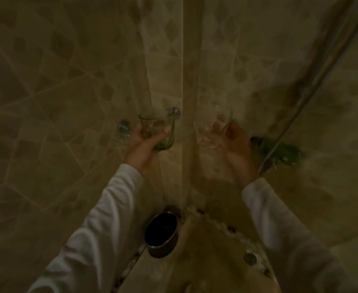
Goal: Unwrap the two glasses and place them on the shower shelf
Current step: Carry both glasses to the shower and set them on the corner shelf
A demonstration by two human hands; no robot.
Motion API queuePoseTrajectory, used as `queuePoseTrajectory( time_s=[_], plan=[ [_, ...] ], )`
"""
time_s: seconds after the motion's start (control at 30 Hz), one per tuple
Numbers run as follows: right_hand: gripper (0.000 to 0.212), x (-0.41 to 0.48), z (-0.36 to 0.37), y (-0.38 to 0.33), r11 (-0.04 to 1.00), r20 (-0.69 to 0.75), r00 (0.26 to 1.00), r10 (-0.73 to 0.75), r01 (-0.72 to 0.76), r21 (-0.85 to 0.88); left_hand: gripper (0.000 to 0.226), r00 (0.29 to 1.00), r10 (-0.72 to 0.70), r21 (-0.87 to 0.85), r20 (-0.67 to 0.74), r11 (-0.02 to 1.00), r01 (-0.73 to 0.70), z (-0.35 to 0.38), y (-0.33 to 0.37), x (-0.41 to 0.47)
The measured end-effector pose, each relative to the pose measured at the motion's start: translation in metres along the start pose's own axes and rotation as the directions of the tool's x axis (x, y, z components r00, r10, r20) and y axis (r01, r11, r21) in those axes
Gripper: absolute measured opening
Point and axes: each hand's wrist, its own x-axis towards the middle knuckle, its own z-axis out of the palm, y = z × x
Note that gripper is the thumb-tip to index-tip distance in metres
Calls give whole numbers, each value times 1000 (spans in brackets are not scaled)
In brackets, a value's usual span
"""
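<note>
Head view, dim light, looking down into a tiled shower corner [182, 81]. Left hand [144, 146] grips a green-tinted glass [157, 130]: fingers curled round the far side, thumb laid across the near wall. The glass is mouth up, close to upright, bare, and held in the air just left of the corner seam. Its rim overlaps, in this view, a round metal fitting [176, 112] on the left wall; whether they touch cannot be told. A second round metal fitting [123, 126] sits on the same wall, just beside the left hand's knuckles. Right hand [235, 144] holds a clear glass [213, 129] just right of the seam, palm turned inward, fingers wrapped round its lower part. This glass is motion-blurred and leans to the left, so the exact finger placement is not legible. The two glasses are near each other but apart, with the seam between them. Both arms wear white sleeves [110, 208]. A green object [281, 152], blurred, lies against the right wall beside the right hand, and a thin diagonal rod [313, 85] crosses in front of it. On the floor below, a dark metal pot [161, 234] stands in the corner, mouth up. A small round drain [250, 258] sits to its right, well apart.
</note>
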Motion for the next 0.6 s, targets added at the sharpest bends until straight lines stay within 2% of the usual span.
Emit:
queuePoseTrajectory(
  time_s=[0.1,0.13,0.23,0.3,0.47,0.6],
  plan=[
    [67,50,8,6,999,46,999,26,-24,-25,78,993,49,125,-107,991,-36,1,2,34],
    [67,64,11,9,999,73,997,30,-29,-14,81,990,65,163,-129,986,-43,1,4,43],
    [42,109,21,24,999,139,990,20,-15,-36,82,967,162,252,-198,962,-109,0,5,72],
    [49,131,33,30,998,164,986,16,-5,-65,81,942,231,352,-245,926,-135,-1,4,91],
    [59,175,73,51,980,161,987,11,22,-200,85,895,290,516,-338,852,-81,-11,-8,133],
    [71,196,106,69,955,143,989,48,-3,-297,94,874,281,604,-395,797,17,-31,-22,160]
  ],
)
